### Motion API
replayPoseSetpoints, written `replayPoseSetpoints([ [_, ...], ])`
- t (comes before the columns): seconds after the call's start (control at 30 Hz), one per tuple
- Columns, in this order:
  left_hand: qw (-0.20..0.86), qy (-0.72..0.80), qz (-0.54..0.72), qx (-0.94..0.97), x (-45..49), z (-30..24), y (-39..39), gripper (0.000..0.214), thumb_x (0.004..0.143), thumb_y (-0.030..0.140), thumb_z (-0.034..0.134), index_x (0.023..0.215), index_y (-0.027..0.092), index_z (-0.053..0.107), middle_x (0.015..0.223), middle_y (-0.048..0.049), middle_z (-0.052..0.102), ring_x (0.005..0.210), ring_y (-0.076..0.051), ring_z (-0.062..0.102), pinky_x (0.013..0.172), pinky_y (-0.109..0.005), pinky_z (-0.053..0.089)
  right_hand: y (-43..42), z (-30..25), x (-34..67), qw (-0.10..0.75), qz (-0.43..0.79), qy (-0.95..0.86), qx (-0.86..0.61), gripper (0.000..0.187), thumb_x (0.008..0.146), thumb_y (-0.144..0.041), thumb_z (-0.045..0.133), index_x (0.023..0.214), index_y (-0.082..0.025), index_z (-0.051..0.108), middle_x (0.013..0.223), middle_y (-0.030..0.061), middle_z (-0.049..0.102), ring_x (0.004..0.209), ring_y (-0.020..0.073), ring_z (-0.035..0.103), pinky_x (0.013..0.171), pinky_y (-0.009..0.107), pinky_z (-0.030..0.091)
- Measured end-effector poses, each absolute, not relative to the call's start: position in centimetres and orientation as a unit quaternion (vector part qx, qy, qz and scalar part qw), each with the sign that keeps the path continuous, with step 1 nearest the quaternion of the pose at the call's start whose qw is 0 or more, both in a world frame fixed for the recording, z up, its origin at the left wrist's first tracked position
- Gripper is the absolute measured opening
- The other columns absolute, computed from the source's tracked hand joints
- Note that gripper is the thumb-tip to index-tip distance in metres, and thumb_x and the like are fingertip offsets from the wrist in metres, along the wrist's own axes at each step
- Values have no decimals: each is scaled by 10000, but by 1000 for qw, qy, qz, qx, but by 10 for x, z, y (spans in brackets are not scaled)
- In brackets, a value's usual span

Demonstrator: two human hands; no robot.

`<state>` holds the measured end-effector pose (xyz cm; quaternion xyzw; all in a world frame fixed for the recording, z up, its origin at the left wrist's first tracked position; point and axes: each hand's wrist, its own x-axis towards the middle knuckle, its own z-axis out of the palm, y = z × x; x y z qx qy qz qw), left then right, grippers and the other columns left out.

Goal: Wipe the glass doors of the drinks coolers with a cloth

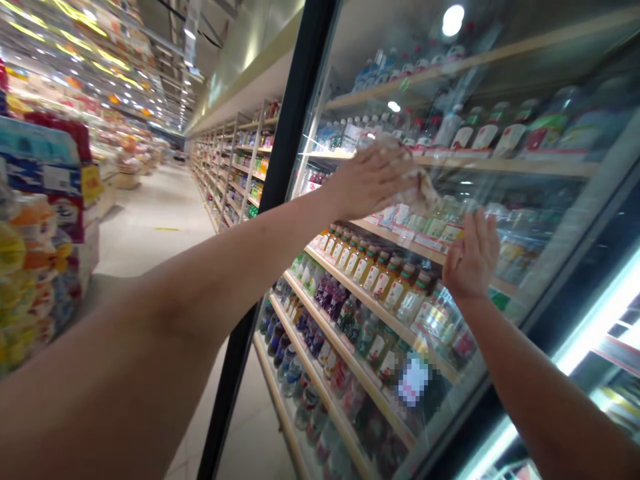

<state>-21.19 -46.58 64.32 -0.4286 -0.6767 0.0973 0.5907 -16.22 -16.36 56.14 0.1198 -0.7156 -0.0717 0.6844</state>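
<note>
Left hand (pixel 373 177) grasps pale cloth (pixel 423 190) against glass door (pixel 287 133), before upper bottle shelves (pixel 505 164). Right hand (pixel 471 260) is released, raised near same door; if it touches, I cannot tell.

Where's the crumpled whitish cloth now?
In the head view, the crumpled whitish cloth is above and right of centre, under the left hand, against the black-framed glass door.

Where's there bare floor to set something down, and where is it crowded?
The pale floor looks bare between the stacked goods at left and the long shelves. Crowded: close-packed bottles behind the glass door; before it, the left hand holds a cloth.
</note>
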Motion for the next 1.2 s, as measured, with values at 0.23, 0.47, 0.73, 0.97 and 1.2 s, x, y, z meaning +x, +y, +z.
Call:
replayPoseSetpoints([
  [0.23, 619, -687, 40, -380, -213, 625, -453, 560, 1067, 465, 328, 1593, 275, 314, 1688, -5, 219, 1576, -305, 103, 1296, -569, 63, -160, 560, -166, 684, -76, -716, 120, 601, 990, -296, 347, 1546, -72, 394, 1605, 177, 379, 1554, 320, 237, 1235, 590, 300],
  [0.47, 580, -685, 53, -437, -218, 649, -484, 551, 1053, 428, 354, 1585, 286, 320, 1684, 24, 226, 1573, -260, 141, 1295, -574, 64, -158, 560, -172, 714, -101, -677, 146, 578, 984, -246, 384, 1539, -87, 405, 1584, 188, 411, 1531, 328, 297, 1219, 562, 336],
  [0.73, 565, -666, 68, -483, -220, 622, -467, 587, 1010, 517, 433, 1554, 299, 396, 1670, 10, 270, 1576, -292, 126, 1295, -578, 41, -157, 559, -175, 711, -91, -681, 149, 621, 959, -212, 395, 1574, -135, 350, 1604, 150, 391, 1538, 334, 273, 1211, 584, 326],
  [0.97, 585, -710, -11, -391, -217, 653, -478, 562, 1058, 485, 300, 1577, 272, 331, 1686, 24, 216, 1579, -272, 111, 1294, -565, 44, -158, 559, -173, 719, -94, -669, 166, 615, 967, -206, 421, 1575, -144, 354, 1596, 154, 405, 1526, 342, 301, 1211, 579, 329],
  [1.2, 575, -649, 78, -492, -217, 597, -451, 556, 1044, 482, 382, 1560, 274, 386, 1667, -4, 282, 1573, -277, 143, 1301, -569, 60, -158, 559, -173, 718, -89, -671, 161, 613, 968, -214, 420, 1575, -154, 361, 1591, 152, 414, 1524, 342, 308, 1204, 579, 339],
])
